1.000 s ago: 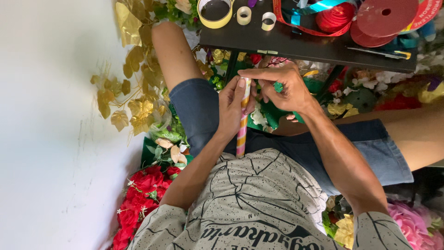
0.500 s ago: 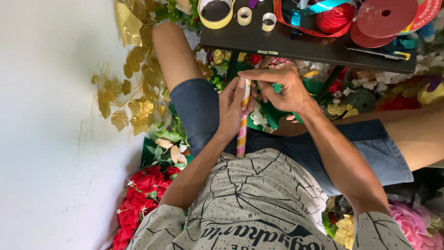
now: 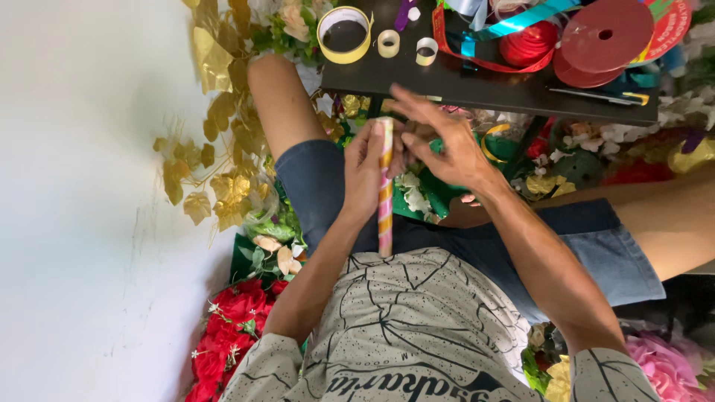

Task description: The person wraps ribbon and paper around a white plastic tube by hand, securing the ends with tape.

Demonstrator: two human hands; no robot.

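My left hand (image 3: 363, 175) is wrapped around a long stick with pink, orange and white stripes (image 3: 385, 205), held upright over my lap. My right hand (image 3: 447, 145) hovers at the stick's upper end with its fingers spread and slightly blurred, the thumb close to the tip. I cannot see anything gripped in it. Green leaves and white artificial flowers (image 3: 413, 195) lie just under both hands, between my knees.
A low black table (image 3: 477, 89) stands ahead, carrying a yellow tape roll (image 3: 344, 34), two small tape rolls (image 3: 388, 43), red ribbon spools (image 3: 607, 33) and a cutter (image 3: 596, 94). Gold leaves (image 3: 216, 149), red flowers (image 3: 231, 327) and pink flowers (image 3: 663, 365) surround my legs. A white surface (image 3: 82, 223) fills the left.
My right hand has uncurled from the stick's top and spread its fingers. My left hand keeps its hold on the stick in the same place.
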